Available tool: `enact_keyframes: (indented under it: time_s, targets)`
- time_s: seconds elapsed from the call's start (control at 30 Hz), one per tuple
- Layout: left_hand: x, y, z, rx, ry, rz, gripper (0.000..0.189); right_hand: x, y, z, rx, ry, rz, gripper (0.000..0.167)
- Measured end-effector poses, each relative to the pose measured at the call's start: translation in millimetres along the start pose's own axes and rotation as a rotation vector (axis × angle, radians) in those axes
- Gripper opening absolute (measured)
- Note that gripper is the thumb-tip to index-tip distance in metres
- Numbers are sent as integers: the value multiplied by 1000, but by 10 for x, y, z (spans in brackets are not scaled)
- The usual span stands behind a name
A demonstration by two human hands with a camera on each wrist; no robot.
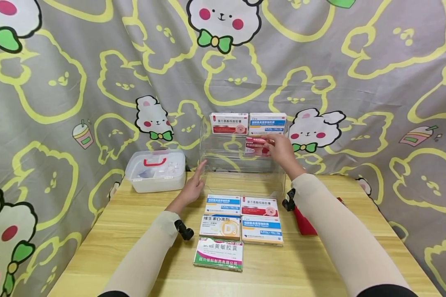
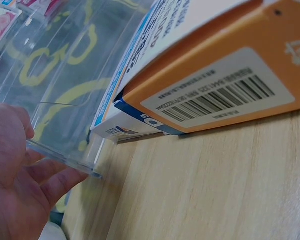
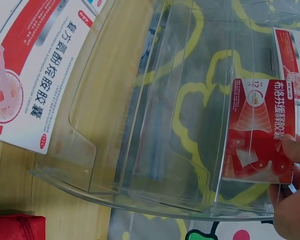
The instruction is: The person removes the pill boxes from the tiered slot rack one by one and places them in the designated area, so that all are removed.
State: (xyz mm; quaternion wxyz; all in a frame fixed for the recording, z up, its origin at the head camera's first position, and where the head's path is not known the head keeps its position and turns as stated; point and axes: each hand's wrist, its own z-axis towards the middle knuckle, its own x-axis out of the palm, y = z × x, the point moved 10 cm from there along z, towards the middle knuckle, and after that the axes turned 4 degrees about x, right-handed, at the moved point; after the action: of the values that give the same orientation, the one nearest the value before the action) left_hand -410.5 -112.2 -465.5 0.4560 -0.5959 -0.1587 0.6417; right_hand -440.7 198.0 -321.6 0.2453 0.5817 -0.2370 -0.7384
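My right hand [image 1: 282,152] pinches a red medicine box [image 1: 255,147] by its right end, thumb in front. The box is at the second tier of a clear plastic display rack [image 1: 241,181], upright behind that tier's clear lip in the right wrist view [image 3: 260,130]. My left hand [image 1: 194,187] is at the rack's left side, index finger stretched upward and the other fingers against the lower edge in the left wrist view. On the top tier stand a red-and-white medicine box [image 1: 229,123] and a blue-and-white one [image 1: 267,123], side by side.
Several medicine boxes lie before the rack, among them an orange-and-white vitamin D box [image 1: 220,227] and a green-and-white box [image 1: 218,254]. A lidded translucent case [image 1: 155,171] with a red handle stands left. A red pouch [image 1: 304,220] lies right, partly behind my right forearm.
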Motion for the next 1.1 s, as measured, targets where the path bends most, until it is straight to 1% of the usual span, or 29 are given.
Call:
enact_keyframes:
  time_s: [0.23,0.43,0.77,1.03,1.1]
  targets:
    - [8,13,7,3,0,-5,90,-8,-6,-17,2,7,77,36]
    - [11,29,14,6,0,-3,90,-39,25,-5,-16,-1,146,35]
    - [13,19,9,-2,10,-2,86,-140,68,-27,-25,-26,162,35]
    - [14,24,17,6,6,7,89,-246,210,-41,-98,-54,187,35]
    - [12,27,18,7,3,7,89,-276,258,-48,-116,-62,175,35]
